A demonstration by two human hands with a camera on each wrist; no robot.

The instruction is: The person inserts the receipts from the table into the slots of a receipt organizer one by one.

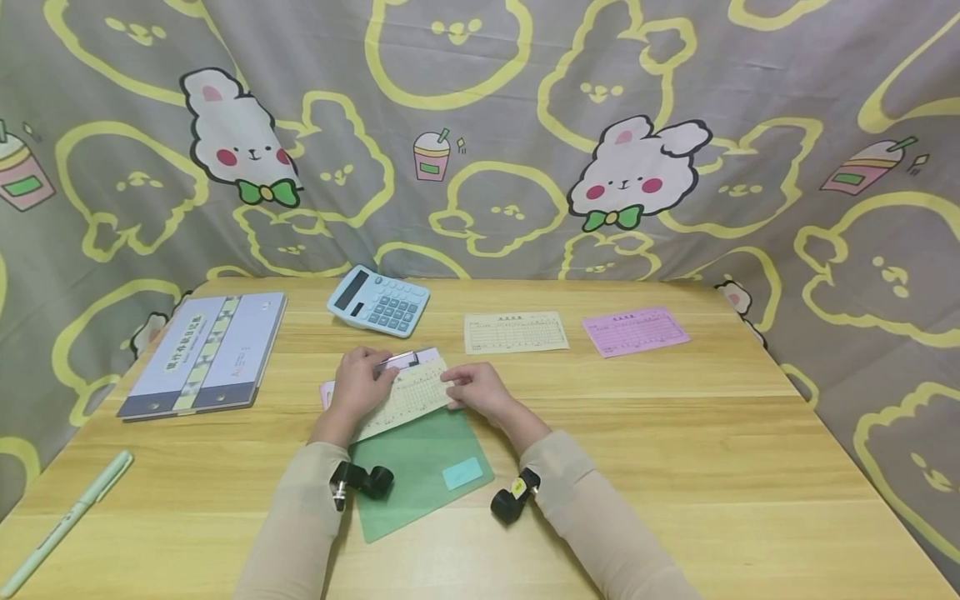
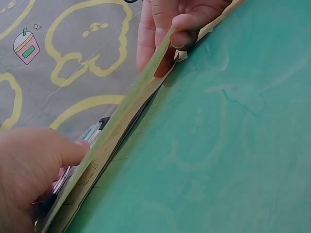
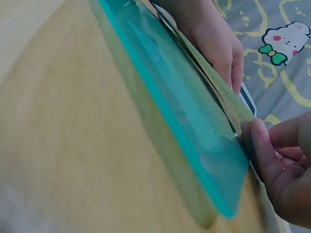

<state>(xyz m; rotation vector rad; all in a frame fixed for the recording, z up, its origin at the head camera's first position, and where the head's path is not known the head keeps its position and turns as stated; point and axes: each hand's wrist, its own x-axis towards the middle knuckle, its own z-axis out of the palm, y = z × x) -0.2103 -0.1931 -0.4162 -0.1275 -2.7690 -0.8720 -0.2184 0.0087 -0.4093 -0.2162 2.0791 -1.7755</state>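
Note:
A green translucent clip folder [image 1: 420, 479] lies at an angle on the table, with a metal clip [image 1: 401, 360] at its far edge. On top of it, a cream printed slip [image 1: 411, 398] is tilted up along its near side. My left hand [image 1: 360, 387] grips the folder by the clip, its thumb over the slip; its other fingers are partly hidden. My right hand [image 1: 480, 390] pinches the slip's right edge between thumb and fingers. In the right wrist view, further paper layers show beneath the slip [image 3: 228, 99]. A pink edge [image 1: 326, 393] peeks out left of my left hand.
Behind the folder is a light-blue calculator [image 1: 380, 302]. Another cream slip [image 1: 516, 333] and a pink slip [image 1: 636, 332] lie flat to its right. A lavender ledger book [image 1: 206, 354] is at the left, with a pale green pen [image 1: 69, 521] nearer the front. A patterned curtain [image 1: 480, 233] hangs behind.

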